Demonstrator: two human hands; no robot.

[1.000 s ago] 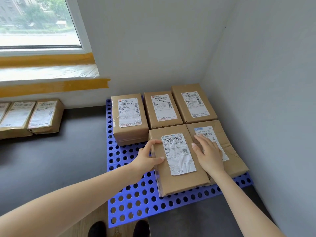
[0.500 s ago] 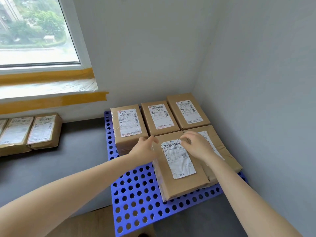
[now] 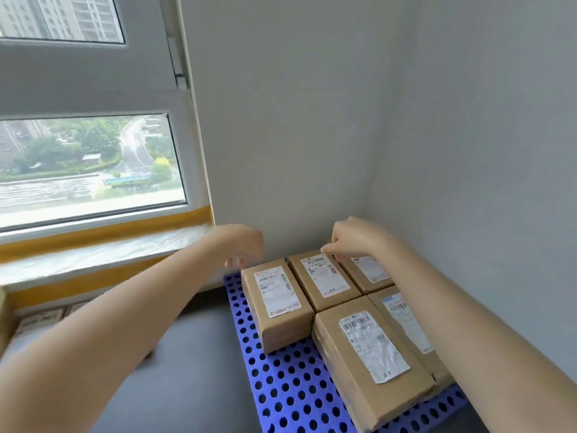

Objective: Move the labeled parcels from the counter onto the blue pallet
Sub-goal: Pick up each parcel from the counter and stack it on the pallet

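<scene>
On the blue pallet [image 3: 290,382]: five labeled parcels [image 3: 359,354] sitting in two rows; both hands hovering above the back row, carrying nothing.
Left hand [image 3: 240,245] and right hand [image 3: 352,237] are hanging with fingers loosely curled, each grip empty. More parcels [image 3: 37,318] are waiting on the counter [image 3: 187,370], far left. Risk: the front parcel is overhanging the pallet's near edge, so a nudge while loading the next one is likely to tip it off.

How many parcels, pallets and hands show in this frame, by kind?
Labeled parcels on the blue pallet: 5
Parcels on the counter at left, blurred and partly hidden: at least 2
Blue pallet: 1
Hands: 2, left hand and right hand
Total: at least 10
</scene>
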